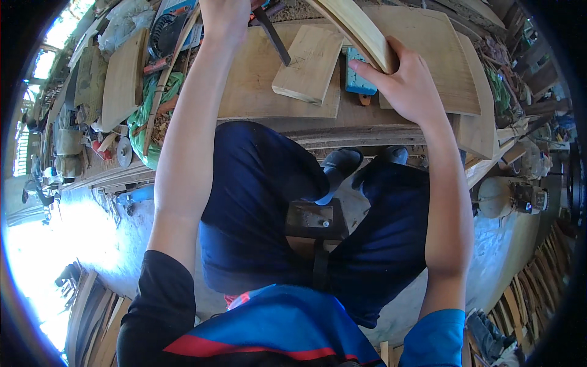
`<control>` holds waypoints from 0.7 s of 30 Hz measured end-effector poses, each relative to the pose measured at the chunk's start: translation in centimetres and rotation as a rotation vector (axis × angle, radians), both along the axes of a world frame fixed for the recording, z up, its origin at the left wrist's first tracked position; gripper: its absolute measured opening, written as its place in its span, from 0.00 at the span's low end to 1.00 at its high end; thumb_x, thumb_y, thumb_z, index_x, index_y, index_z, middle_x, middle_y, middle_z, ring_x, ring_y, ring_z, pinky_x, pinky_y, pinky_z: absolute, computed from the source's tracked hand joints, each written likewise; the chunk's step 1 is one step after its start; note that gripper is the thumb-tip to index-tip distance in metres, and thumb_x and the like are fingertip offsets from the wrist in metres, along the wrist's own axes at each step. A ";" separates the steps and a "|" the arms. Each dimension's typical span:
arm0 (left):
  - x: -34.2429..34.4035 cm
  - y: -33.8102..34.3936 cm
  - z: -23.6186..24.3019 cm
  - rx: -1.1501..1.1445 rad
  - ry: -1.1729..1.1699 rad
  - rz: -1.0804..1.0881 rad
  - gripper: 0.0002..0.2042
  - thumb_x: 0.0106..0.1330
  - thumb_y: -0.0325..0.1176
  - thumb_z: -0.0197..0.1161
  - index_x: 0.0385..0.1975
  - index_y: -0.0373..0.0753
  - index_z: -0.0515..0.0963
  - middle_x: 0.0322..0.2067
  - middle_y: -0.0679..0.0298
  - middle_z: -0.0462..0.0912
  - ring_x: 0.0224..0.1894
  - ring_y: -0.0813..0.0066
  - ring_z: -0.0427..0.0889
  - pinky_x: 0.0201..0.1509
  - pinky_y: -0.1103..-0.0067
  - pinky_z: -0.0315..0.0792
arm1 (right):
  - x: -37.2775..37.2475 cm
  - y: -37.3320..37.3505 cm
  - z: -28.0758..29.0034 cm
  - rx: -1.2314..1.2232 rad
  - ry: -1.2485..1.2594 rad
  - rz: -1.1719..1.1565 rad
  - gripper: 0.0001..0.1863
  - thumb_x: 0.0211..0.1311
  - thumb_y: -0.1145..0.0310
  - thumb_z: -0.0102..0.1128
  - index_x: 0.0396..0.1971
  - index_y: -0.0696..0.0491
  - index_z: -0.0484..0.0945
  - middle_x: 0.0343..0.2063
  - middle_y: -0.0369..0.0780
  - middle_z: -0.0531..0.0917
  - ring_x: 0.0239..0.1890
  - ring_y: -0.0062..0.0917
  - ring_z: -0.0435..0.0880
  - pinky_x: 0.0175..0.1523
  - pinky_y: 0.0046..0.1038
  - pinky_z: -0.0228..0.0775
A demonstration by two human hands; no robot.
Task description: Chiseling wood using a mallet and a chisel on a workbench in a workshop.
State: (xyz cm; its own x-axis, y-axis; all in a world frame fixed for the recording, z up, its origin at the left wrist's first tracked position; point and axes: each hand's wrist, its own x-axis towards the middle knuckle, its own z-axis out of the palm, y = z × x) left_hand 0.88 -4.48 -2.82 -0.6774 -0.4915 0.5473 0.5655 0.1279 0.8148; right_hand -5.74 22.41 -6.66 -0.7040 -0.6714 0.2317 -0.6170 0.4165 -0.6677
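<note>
My right hand (408,82) grips the lower end of a pale curved strip of wood (359,30), thumb on its near side and fingers behind. The strip slants up and left, out of the top edge. Beneath the hand lies a blue block-shaped tool (358,73) with an orange tip. My left hand (225,17) reaches the top edge, its fingers cut off from view. Beside it, a dark flat metal blade (273,38) slants down onto a rectangular wooden block (310,67) with pencil marks. Whether the left hand holds the blade's upper end cannot be made out.
Wide boards (244,92) make up the work surface before my knees. A green plastic bag (139,131) and a leaning plank (122,82) stand at the left. Wood strips (526,293) are stacked at the lower right; a machine-like object (513,197) sits on the right.
</note>
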 end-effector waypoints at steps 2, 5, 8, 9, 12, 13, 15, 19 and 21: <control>0.0 0.5 0.1 0.021 -0.005 0.018 0.22 0.82 0.58 0.42 0.33 0.47 0.67 0.17 0.73 0.62 0.13 0.84 0.57 0.16 0.81 0.52 | -0.1 0.0 0.0 0.005 -0.017 -0.008 0.38 0.59 0.42 0.72 0.50 0.65 0.79 0.29 0.51 0.88 0.23 0.31 0.90 0.44 0.34 0.82; 0.3 0.5 0.8 0.293 0.059 -0.257 0.22 0.82 0.58 0.43 0.32 0.47 0.67 0.17 0.73 0.62 0.13 0.84 0.57 0.16 0.81 0.51 | -0.1 0.1 -0.1 0.026 0.021 -0.029 0.38 0.59 0.42 0.71 0.50 0.65 0.79 0.27 0.50 0.88 0.23 0.32 0.90 0.44 0.35 0.82; -0.1 0.1 0.7 0.277 0.065 -0.247 0.22 0.82 0.58 0.43 0.31 0.47 0.67 0.17 0.73 0.62 0.13 0.84 0.56 0.16 0.81 0.51 | -0.1 -0.2 -0.2 0.009 0.027 -0.006 0.38 0.58 0.42 0.71 0.50 0.66 0.79 0.26 0.50 0.87 0.23 0.33 0.90 0.45 0.35 0.82; -0.4 0.1 0.6 0.013 -0.004 0.050 0.22 0.82 0.58 0.43 0.31 0.47 0.67 0.17 0.73 0.62 0.13 0.84 0.56 0.16 0.81 0.51 | -0.2 -0.3 -0.3 0.012 0.046 -0.003 0.39 0.58 0.42 0.71 0.50 0.66 0.79 0.26 0.50 0.88 0.23 0.32 0.90 0.45 0.35 0.82; -0.7 0.1 0.2 0.023 0.011 0.061 0.23 0.82 0.58 0.43 0.30 0.47 0.67 0.17 0.73 0.61 0.13 0.84 0.56 0.16 0.81 0.50 | -0.3 -0.1 -0.3 0.012 0.037 0.002 0.39 0.58 0.42 0.72 0.51 0.67 0.79 0.27 0.50 0.88 0.24 0.32 0.90 0.44 0.34 0.82; -0.7 -0.1 0.1 0.023 0.012 0.062 0.23 0.82 0.58 0.43 0.30 0.47 0.67 0.17 0.73 0.61 0.13 0.84 0.56 0.16 0.81 0.50 | -0.2 -0.1 -0.2 0.009 0.011 0.005 0.39 0.58 0.43 0.72 0.51 0.67 0.79 0.27 0.50 0.88 0.24 0.32 0.91 0.43 0.34 0.83; -0.5 0.3 0.6 -0.036 0.009 0.052 0.25 0.82 0.59 0.43 0.28 0.46 0.66 0.16 0.74 0.60 0.12 0.84 0.55 0.16 0.81 0.50 | 0.0 -0.1 -0.4 0.003 0.022 -0.010 0.39 0.58 0.43 0.72 0.52 0.67 0.78 0.28 0.50 0.88 0.24 0.32 0.91 0.42 0.33 0.83; 0.5 1.5 1.6 0.598 0.067 -0.571 0.26 0.81 0.60 0.43 0.26 0.46 0.67 0.15 0.74 0.61 0.12 0.84 0.55 0.16 0.81 0.50 | 0.0 0.0 -0.4 -0.017 0.032 -0.014 0.40 0.59 0.43 0.72 0.53 0.67 0.78 0.28 0.50 0.88 0.24 0.32 0.91 0.41 0.32 0.83; -0.3 1.2 0.7 -0.047 -0.072 0.104 0.27 0.81 0.61 0.43 0.25 0.46 0.67 0.14 0.74 0.62 0.12 0.84 0.56 0.16 0.81 0.50 | 0.0 -0.2 -0.1 -0.002 0.038 -0.003 0.39 0.59 0.43 0.72 0.52 0.67 0.78 0.27 0.51 0.88 0.24 0.32 0.91 0.41 0.32 0.83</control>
